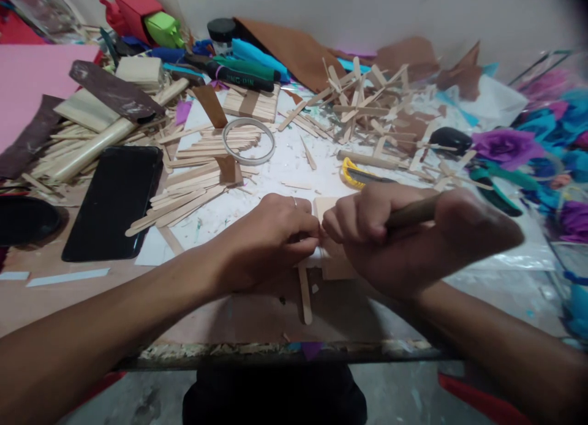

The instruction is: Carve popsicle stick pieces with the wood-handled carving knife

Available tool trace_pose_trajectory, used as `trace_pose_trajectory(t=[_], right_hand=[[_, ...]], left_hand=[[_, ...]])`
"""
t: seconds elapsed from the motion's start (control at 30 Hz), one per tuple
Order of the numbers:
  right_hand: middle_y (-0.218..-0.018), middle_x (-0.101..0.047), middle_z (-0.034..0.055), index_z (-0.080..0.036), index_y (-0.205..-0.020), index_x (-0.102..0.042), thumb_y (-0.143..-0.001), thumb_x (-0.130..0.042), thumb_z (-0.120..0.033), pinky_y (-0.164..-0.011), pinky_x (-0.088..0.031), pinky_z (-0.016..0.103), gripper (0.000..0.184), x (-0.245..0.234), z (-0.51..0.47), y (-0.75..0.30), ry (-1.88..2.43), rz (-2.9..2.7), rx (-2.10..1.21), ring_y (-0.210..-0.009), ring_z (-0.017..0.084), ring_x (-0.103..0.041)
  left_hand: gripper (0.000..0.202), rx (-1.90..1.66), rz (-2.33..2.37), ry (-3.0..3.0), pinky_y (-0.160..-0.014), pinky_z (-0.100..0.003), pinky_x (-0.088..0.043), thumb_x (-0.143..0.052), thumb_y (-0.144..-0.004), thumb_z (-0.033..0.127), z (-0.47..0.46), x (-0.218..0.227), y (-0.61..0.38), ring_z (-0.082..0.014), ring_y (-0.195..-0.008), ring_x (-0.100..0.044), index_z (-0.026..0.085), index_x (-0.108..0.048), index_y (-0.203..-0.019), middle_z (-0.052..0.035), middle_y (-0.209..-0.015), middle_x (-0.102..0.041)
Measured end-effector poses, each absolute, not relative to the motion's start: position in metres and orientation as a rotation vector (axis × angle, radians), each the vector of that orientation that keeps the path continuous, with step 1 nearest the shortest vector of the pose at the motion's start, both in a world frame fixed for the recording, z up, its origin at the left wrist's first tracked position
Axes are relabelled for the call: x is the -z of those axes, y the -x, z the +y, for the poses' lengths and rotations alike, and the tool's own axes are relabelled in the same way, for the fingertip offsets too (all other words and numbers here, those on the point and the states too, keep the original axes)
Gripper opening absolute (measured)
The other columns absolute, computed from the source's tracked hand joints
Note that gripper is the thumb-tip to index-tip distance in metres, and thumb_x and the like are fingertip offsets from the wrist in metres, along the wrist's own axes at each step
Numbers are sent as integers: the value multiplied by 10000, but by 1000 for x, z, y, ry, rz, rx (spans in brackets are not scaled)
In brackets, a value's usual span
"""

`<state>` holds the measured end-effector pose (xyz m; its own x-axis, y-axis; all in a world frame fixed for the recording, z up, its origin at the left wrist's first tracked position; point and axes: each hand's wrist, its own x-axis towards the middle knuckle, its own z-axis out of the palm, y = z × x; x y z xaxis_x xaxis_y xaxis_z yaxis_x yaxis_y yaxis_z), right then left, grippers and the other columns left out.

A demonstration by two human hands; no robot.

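Note:
My left hand [275, 235] is closed, its curled fingers pressed down at the edge of a pale wooden block [339, 269]. A wooden craft stick [305, 296] sticks out toward me from beneath those fingers. My right hand [367, 229] is wrapped round a tool with a brown handle [411, 214], with its fist over the block and nearly touching my left fingertips. The tool's working end is hidden by the fist. Just beyond the right hand lies a yellow utility knife [353, 174].
Craft sticks [188, 198] lie piled near a tape roll [248, 142]. A black phone [113, 201] is at left. Star-shaped stick pieces [358, 100] are heaped behind, with purple paper flowers [508, 149] at right. The table's front edge [257, 354] runs close to me.

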<state>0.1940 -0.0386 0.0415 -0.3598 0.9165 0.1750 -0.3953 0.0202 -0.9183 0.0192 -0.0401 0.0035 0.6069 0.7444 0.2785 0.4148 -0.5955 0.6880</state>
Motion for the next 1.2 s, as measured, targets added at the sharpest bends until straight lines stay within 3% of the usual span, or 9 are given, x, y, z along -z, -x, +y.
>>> trace_pose_trajectory(t=[0.17, 0.3, 0.4, 0.57, 0.73, 0.83, 1.0, 1.2], right_hand=[[-417, -269, -65, -217, -461, -366, -859, -752, -627, -438, -230, 300, 689, -35, -38, -194, 574, -1072, -1553, -391, 91, -253], [-446, -177, -83, -228, -513, -351, -927, -644, -662, -397, -136, 282, 667, -39, -31, -198, 479, -871, -1427, -388, 82, -135], [-455, -209, -80, -227, -521, -370, -955, -666, -597, -403, -168, 287, 643, -53, -26, -207, 534, -921, -1393, -404, 82, -165], [-435, -260, -53, -222, -480, -427, -903, -682, -682, -437, -193, 305, 675, -62, -13, -222, 560, -1229, -1331, -403, 89, -216], [-449, -310, -51, -222, -551, -650, -889, -686, -442, -435, -174, 290, 405, -54, 7, -230, 618, -1295, -1376, -414, 99, -217], [-470, -321, -63, -210, -655, -717, -890, -652, -406, -416, -156, 268, 313, -51, 11, -234, 675, -1230, -1558, -419, 91, -171], [-490, -377, -73, -155, -825, -774, -824, -665, -455, -394, -154, 231, 319, -48, 2, -231, 665, -1222, -1918, -404, 73, -180], [-438, -397, -80, -128, -858, -792, -705, -661, -218, -377, -180, 210, 221, -46, -9, -222, 708, -1143, -1934, -372, 63, -195]], left_hand=[[253, -730, 887, -2300, -618, -248, -359, -651, -942, 110, -38, -9, -17, -86, -632, -521, 146, -691, -695, 24, -692, -590], [171, -707, 896, -2285, -621, -237, -365, -665, -953, 106, -39, -12, -15, -83, -629, -533, 151, -753, -813, 23, -720, -621], [158, -739, 897, -2271, -612, -229, -362, -658, -968, 117, -40, -11, -16, -82, -628, -540, 143, -771, -859, 14, -730, -644], [74, -755, 988, -2135, -570, -196, -356, -701, -922, 120, -43, -12, -17, -66, -598, -515, 143, -766, -897, 30, -714, -649], [161, -754, 1054, -1524, -463, -154, -364, -766, -937, 285, -44, -21, -19, -53, -519, -498, 134, -723, -903, 32, -654, -627], [295, -836, 917, -1238, -426, -147, -424, -859, -876, 349, -43, -28, -19, -60, -471, -531, 129, -663, -905, 23, -620, -652], [281, -962, 736, -1014, -417, -124, -472, -875, -871, 270, -43, -31, -19, -54, -431, -562, 134, -632, -912, 16, -593, -680], [270, -1024, 608, -929, -424, -128, -508, -867, -873, 214, -44, -27, -19, -61, -446, -595, 134, -611, -907, 20, -611, -685]])
